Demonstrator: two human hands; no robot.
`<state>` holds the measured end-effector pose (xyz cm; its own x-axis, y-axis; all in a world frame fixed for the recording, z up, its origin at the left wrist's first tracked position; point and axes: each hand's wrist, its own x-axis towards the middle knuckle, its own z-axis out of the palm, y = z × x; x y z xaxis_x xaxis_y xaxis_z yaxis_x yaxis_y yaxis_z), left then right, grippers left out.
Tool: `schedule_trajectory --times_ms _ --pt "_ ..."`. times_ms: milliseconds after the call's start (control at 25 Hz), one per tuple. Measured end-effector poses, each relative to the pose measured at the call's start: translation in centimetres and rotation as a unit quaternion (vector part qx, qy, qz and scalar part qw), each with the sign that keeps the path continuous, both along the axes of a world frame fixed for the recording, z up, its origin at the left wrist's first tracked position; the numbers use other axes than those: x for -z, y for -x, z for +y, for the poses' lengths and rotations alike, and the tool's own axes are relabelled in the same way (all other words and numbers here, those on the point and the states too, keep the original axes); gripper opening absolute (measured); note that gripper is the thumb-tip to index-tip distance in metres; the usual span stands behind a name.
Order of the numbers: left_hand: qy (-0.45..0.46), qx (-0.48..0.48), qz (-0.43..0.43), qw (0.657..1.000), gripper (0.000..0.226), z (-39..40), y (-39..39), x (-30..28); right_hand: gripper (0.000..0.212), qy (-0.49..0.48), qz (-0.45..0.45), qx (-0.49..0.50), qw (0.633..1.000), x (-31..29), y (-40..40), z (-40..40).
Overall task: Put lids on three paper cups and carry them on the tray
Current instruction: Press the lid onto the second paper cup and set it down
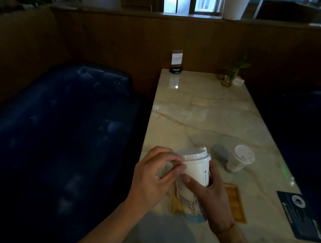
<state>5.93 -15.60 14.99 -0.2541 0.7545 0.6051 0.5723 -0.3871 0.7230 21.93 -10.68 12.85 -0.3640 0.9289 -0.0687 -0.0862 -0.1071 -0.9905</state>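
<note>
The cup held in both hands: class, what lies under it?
Under the held cup a wooden tray shows at both sides, lying on the marble table. The cup and the right hand cover the tray's middle, so anything there is hidden.

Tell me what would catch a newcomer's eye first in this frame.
First the tall white paper cup near the table's front edge: the right hand grips its side while the left hand pinches the rim of its white lid. Under it lies a wooden tray. To the right a smaller lidded cup stands alone on the pale marble table, with a blue sofa on the left.
</note>
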Motion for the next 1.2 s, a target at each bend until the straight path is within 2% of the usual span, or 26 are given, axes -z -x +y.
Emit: schedule_trajectory --times_ms 280,480,680,840,1000,1200 --pt "0.02 0.015 -0.019 1.0 0.01 -0.8 0.7 0.9 0.065 0.034 0.027 -0.04 0.998 0.5 -0.3 -0.3" --pt "0.008 -0.01 0.007 1.0 0.01 -0.6 0.8 1.1 0.087 0.054 -0.002 -0.062 0.997 0.4 0.1 0.5" --pt "-0.018 -0.021 0.045 0.999 0.01 -0.1 0.4 1.1 0.088 -0.05 -0.092 -0.023 0.994 0.2 1.3 0.1" --pt "-0.025 -0.035 0.067 0.997 0.013 0.2 0.3 0.8 0.083 -0.084 -0.13 0.027 0.988 -0.1 1.8 -0.6" --pt "-0.03 -0.048 0.058 0.997 0.014 -0.1 0.4 0.6 0.084 -0.072 -0.121 0.029 0.99 -0.4 1.3 -0.9" --pt "-0.031 -0.011 0.009 0.999 0.013 -0.5 0.4 0.5 0.07 -0.037 -0.069 -0.001 0.997 -0.8 0.3 -1.0"
